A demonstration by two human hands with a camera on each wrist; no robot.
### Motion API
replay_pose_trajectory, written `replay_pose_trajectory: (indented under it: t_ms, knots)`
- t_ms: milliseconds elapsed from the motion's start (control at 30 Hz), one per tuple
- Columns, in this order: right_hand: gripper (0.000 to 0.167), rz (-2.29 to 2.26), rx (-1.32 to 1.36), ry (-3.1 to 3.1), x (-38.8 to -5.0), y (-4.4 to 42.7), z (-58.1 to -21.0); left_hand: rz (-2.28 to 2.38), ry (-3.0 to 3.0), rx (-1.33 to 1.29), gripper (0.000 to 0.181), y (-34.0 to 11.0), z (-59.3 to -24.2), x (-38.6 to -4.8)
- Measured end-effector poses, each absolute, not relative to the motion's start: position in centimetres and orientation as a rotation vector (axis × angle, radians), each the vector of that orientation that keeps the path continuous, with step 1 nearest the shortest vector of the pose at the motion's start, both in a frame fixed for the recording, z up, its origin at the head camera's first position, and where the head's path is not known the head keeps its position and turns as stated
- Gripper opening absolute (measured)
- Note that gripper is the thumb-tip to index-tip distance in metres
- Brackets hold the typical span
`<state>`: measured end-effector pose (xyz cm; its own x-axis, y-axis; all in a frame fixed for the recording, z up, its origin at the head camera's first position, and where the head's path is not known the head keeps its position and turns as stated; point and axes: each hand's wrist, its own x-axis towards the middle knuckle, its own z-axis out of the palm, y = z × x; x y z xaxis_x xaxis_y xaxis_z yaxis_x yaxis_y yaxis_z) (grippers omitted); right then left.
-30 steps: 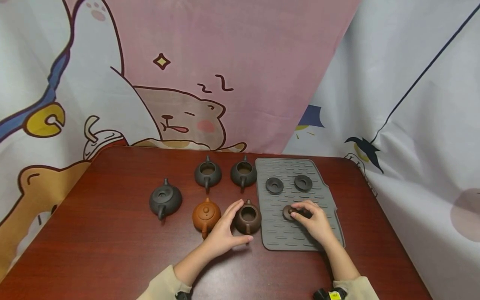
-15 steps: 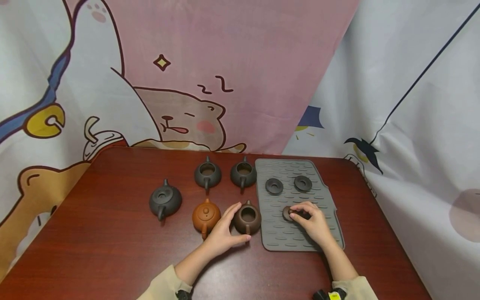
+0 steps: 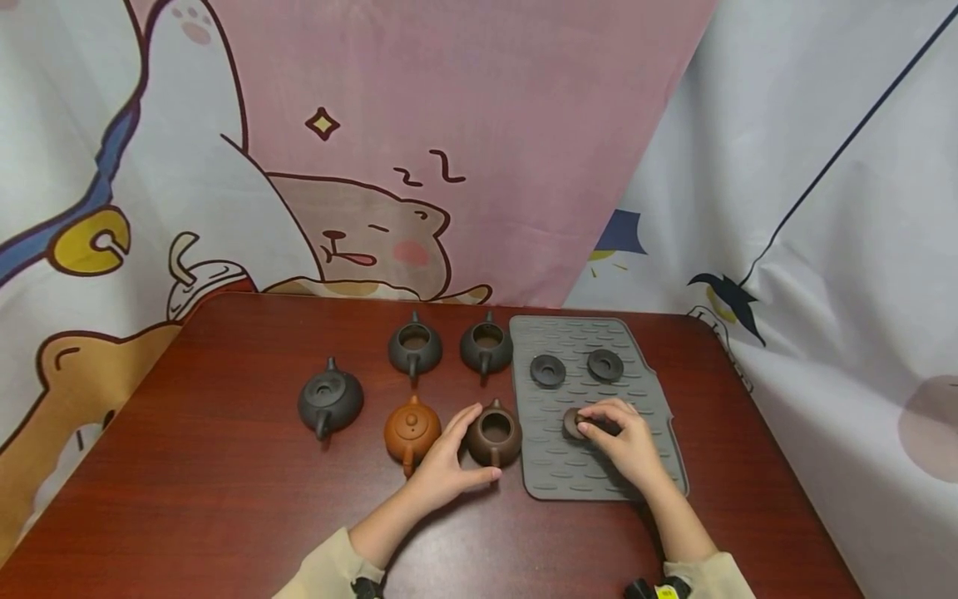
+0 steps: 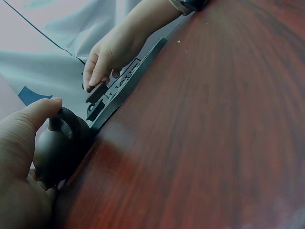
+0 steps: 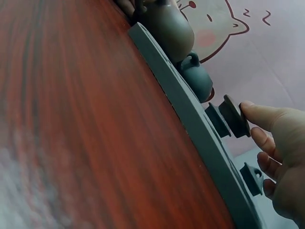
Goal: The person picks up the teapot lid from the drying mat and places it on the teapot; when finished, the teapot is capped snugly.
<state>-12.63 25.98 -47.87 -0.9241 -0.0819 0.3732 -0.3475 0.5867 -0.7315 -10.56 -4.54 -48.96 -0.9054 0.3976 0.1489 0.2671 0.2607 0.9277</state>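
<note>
My left hand (image 3: 449, 467) holds the brown teapot (image 3: 512, 445) from its left side, the fingers along its body. In the left wrist view the thumb lies at the handle of this teapot (image 4: 57, 152). The teapot stands on the table with its top uncovered. To its right, my right hand (image 3: 630, 445) pinches a small brown lid (image 3: 571, 424) by the knob over the grey mat (image 3: 554, 478). In the right wrist view that lid (image 5: 232, 117) appears raised off the mat. An orange teapot (image 3: 400, 433), its lid on, stands just left of my left hand.
Two dark lids, one on the left (image 3: 548, 371) and one on the right (image 3: 604, 366), lie on the mat. Behind stand two lidless dark teapots, a left one (image 3: 427, 359) and a right one (image 3: 497, 359). Another dark teapot (image 3: 340, 408) sits further left. A printed cloth (image 3: 479, 100) hangs behind the table.
Both hands have stayed almost still. The brown lid has shifted very slightly to the left in my right hand's fingers.
</note>
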Motion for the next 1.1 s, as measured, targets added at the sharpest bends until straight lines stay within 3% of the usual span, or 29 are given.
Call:
replay_pose_trajectory:
  t_ms: [400,667,1100]
  knots:
    - [0.020,1.231,0.412,-2.506,-12.4,24.6,-45.9,1.747,2.399,0.646,0.090,-4.6,-48.8,-10.6]
    - [0.022,1.248,0.490,-2.480,-12.3,23.3,-44.6,1.773,2.379,0.628,0.086,-4.5,-45.9,-9.5]
    - [0.023,1.283,0.610,-2.453,-12.4,20.7,-43.8,1.749,2.394,0.648,0.092,-4.6,-49.0,-10.5]
